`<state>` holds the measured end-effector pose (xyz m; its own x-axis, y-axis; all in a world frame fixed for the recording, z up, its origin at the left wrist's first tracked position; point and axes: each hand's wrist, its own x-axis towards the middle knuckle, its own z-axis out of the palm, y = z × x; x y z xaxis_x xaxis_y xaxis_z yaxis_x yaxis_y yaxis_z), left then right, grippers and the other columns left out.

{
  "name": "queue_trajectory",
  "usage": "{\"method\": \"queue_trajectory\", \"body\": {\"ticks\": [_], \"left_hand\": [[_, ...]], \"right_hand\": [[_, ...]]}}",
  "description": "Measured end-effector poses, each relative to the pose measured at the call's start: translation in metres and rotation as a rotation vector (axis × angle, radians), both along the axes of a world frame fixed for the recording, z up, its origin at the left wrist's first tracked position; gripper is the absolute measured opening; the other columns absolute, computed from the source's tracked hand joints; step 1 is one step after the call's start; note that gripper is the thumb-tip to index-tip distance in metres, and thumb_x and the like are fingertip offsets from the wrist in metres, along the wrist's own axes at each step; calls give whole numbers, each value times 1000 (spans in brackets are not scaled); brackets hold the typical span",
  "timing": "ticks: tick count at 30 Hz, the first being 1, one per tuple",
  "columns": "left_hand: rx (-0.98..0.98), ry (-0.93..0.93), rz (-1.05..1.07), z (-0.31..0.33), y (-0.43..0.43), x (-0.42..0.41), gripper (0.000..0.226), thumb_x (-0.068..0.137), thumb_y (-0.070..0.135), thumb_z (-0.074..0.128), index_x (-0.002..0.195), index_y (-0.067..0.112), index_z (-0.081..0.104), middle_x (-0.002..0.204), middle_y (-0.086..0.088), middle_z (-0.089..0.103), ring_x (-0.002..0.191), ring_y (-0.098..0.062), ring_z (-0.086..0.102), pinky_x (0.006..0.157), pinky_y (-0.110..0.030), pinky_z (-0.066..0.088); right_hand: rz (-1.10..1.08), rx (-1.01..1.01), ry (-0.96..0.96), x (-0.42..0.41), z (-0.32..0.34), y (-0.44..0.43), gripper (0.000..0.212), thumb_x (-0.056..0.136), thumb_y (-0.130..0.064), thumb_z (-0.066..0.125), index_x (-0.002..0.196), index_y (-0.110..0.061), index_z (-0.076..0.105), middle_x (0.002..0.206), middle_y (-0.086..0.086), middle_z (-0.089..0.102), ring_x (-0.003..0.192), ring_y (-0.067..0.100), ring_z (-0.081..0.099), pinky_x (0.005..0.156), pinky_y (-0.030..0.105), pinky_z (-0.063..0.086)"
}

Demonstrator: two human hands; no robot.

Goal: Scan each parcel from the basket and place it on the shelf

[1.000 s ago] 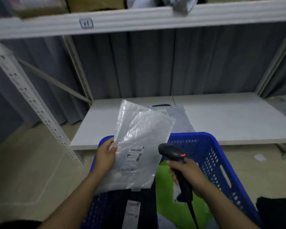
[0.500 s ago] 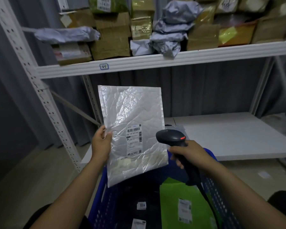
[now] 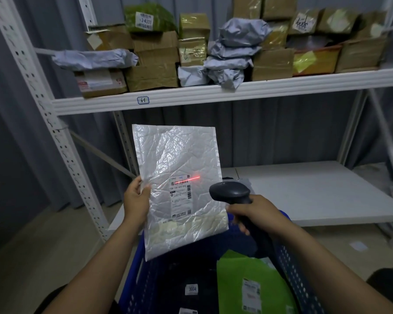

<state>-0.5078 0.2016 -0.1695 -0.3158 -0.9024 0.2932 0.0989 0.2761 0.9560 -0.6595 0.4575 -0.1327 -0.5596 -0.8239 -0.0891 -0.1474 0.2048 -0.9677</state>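
Presently: parcel [image 3: 177, 184] is pinched at the left edge by the left hand [image 3: 135, 200], upright over the basket [image 3: 293, 268]; scanner [image 3: 229, 192] is gripped by the right hand [image 3: 254, 214]. Thin, crinkly, probably light; edges are best held.

Pretty dim in here, everything's got a bluish-grey cast. Straight up from the left fingers [image 3: 134, 185] runs the white front beam of the upper shelf [image 3: 236, 91], with a little "61" tag [image 3: 143, 100] stuck on it. Out left of those fingers a white perforated upright [image 3: 43, 105] slants across the view, and a thin diagonal brace [image 3: 95, 150] runs down toward them. A grey pleated curtain [image 3: 270, 137] hangs all along the back. Just past the right fingers [image 3: 236, 209] sits the lower shelf [image 3: 315, 191], a flat white board. Below and left of the left fingers the floor [image 3: 43, 257] is pale beige. Far left there's a dark panel [image 3: 7, 189], wall or door, can't really tell.
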Motion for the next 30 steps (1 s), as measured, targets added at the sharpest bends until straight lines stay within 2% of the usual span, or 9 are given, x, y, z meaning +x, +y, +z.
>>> {"method": "queue_trajectory", "body": {"ticks": [7, 10, 14, 16, 19, 21, 24, 30], "left_hand": [[11, 6, 18, -7, -14, -3, 26, 94, 3, 54, 111, 19, 63, 94, 5, 70, 72, -7, 66, 59, -19, 50], [29, -12, 40, -17, -26, -5, 27, 93, 2, 54, 109, 23, 62, 92, 9, 69, 73, -4, 65, 63, -21, 49], [106, -67, 72, -42, -53, -11, 28, 92, 3, 57, 109, 24, 63, 100, -2, 70, 86, -21, 65, 80, -37, 52], [157, -92, 69, -57, -67, -17, 29, 93, 3, 56, 105, 27, 63, 97, -1, 70, 84, -22, 65, 81, -38, 52], [204, -143, 79, -73, -91, -33, 33, 93, 3, 54, 87, 35, 63, 89, 0, 68, 83, -26, 66, 79, -41, 52], [245, -157, 108, -81, -113, -48, 32, 93, 2, 53, 83, 31, 61, 85, -1, 66, 78, -25, 63, 77, -38, 50], [300, -188, 137, -93, -154, -77, 24, 93, 2, 52, 105, 19, 63, 92, -7, 66, 79, -24, 62, 75, -33, 49], [151, -406, 169, -127, -254, -145, 29, 93, 5, 51, 120, 10, 62, 105, -15, 67, 87, -30, 62, 75, -32, 47]], "right_hand": [[25, 13, -18, -8, -3, -18, 20, 89, -21, 68, 80, -4, 62, 53, 6, 63, 43, 16, 54, 49, 26, 45], [16, -2, -66, -15, -9, -32, 19, 90, -18, 67, 81, -2, 62, 53, 4, 63, 43, 15, 54, 49, 26, 46], [-18, 11, -149, -29, -22, -61, 17, 90, -15, 66, 85, 1, 62, 57, 6, 63, 44, 15, 54, 48, 26, 47], [-45, 23, -199, -39, -32, -79, 15, 90, -13, 66, 86, 0, 62, 63, 11, 64, 45, 16, 54, 47, 27, 47], [-93, 42, -279, -57, -48, -111, 12, 89, -12, 66, 87, -1, 62, 67, 14, 65, 47, 18, 54, 47, 28, 46], [-133, 44, -330, -73, -57, -134, 12, 89, -12, 66, 86, -1, 62, 69, 16, 64, 47, 19, 54, 46, 28, 46], [-171, 60, -363, -100, -67, -169, 14, 89, -10, 63, 79, -1, 64, 71, 20, 61, 50, 21, 53, 50, 30, 46], [-195, 83, -395, -155, -97, -247, 14, 89, -10, 64, 78, -1, 63, 68, 17, 59, 49, 21, 51, 49, 30, 44]]}}
